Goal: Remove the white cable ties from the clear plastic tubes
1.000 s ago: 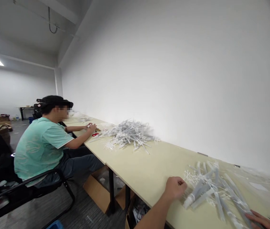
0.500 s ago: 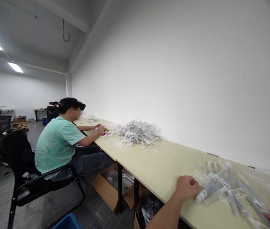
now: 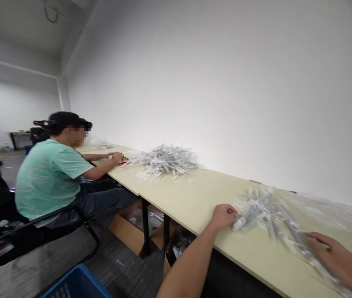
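A small pile of translucent plastic strips (image 3: 252, 215) is lying on the table (image 3: 210, 192). At the pile's left edge our left hand (image 3: 225, 216) is curling its fingers; we cannot tell whether around anything. At its right, our right hand (image 3: 334, 253), mostly cut off a moment ago, is now reaching out flatter, its grip unclear, so we are apparently working both sides. Left of the pile, a larger heap (image 3: 166, 159) is sitting near a co-worker (image 3: 50, 178).
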### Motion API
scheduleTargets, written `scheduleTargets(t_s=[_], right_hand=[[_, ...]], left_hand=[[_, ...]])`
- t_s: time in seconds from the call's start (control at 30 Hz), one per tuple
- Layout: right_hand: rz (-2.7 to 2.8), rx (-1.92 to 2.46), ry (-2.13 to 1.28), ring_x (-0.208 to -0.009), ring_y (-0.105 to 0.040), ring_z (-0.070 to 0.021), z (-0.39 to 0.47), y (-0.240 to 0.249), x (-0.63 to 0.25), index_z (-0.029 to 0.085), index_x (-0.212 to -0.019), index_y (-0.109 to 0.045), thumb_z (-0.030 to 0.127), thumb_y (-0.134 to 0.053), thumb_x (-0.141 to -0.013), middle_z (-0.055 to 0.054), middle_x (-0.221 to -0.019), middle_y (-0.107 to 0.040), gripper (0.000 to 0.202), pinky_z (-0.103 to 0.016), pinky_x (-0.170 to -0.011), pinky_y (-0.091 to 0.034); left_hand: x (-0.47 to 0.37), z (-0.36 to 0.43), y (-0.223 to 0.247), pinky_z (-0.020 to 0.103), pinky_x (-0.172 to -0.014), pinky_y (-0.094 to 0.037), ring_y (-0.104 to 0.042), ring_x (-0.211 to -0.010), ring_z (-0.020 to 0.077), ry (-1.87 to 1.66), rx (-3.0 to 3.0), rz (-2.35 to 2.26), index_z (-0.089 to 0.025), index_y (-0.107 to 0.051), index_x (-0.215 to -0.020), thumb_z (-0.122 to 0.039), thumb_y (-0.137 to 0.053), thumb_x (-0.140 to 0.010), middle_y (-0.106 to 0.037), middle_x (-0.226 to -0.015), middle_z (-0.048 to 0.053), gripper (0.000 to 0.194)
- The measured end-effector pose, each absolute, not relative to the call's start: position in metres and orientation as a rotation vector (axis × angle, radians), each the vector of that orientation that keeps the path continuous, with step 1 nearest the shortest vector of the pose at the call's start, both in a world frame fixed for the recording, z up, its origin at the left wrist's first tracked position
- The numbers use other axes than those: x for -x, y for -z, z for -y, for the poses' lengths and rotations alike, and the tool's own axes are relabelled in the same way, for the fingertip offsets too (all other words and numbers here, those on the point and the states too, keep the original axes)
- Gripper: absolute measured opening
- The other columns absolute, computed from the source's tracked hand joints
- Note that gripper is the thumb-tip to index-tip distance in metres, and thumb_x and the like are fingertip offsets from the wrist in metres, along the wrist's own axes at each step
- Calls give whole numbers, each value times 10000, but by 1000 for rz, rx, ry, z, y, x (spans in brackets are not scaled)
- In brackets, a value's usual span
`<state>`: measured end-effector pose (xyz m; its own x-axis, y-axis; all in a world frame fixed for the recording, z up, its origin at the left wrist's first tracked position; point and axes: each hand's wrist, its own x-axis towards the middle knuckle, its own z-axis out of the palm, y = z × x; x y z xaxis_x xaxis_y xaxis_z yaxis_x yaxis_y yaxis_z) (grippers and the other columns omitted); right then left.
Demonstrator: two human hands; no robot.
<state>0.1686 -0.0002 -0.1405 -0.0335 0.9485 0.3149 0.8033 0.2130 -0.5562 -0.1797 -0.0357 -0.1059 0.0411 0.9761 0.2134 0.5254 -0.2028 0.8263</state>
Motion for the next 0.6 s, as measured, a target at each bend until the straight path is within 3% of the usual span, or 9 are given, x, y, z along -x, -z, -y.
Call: scheduleTargets(t_s=[0.1, 0.37, 0.6], right_hand=[[1869, 1818, -315, -885, -628, -315, 10, 118, -163, 313, -941, -639, 516, -407, -753, -155, -954, -679, 362, -414, -790, -446], [1958, 1914, -300, -863, -628, -258, -13, 94, -157, 199, -719, -645, 315, -557, -754, -99, -865, -694, 149, -322, -745, -430], [1817, 1936, -269, -843, -591, -176, -12, 62, -128, 144, -884, -601, 399, -488, -892, -48, -895, -634, 280, -371, -798, -452]], left_hand=[[179, 31, 107, 359, -766, -504, -603, -828, 155, -1134, -1758, -1490, -127, -607, -937, -334, -550, -857, -633, -912, 39, 229], [182, 23, 100, 341, -732, -499, -590, -799, 149, -1324, -1662, -1463, -128, -588, -948, -362, -516, -872, -614, -902, 38, 256], [176, 32, 87, 290, -629, -494, -576, -656, 117, -1216, -1626, -1346, -127, -586, -930, -416, -476, -882, -610, -781, 16, 313]])
